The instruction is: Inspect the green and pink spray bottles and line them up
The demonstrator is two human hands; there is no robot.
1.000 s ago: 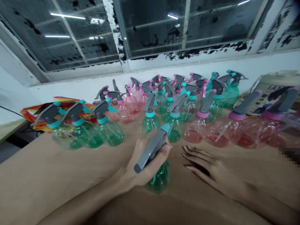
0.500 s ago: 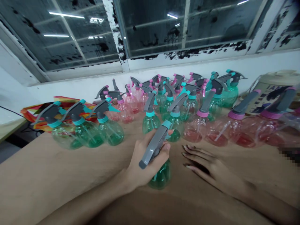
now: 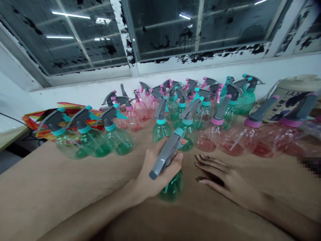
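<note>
My left hand [image 3: 156,172] is wrapped round the neck of a green spray bottle [image 3: 172,187] with a grey trigger head [image 3: 165,154] and teal collar. The bottle stands upright on the brown table [image 3: 62,180] just in front of me. My right hand [image 3: 222,179] lies flat on the table right beside the bottle, fingers stretched out and pointing left, holding nothing.
Several green and pink spray bottles [image 3: 190,110] crowd the back of the table under the window. Three green ones [image 3: 95,140] stand apart at the left. A striped red and yellow bag [image 3: 35,122] lies at the far left. A cream container [image 3: 291,97] stands at the right.
My left hand has set the green bottle more upright and shifted it slightly right. The right hand has stayed flat in place.
</note>
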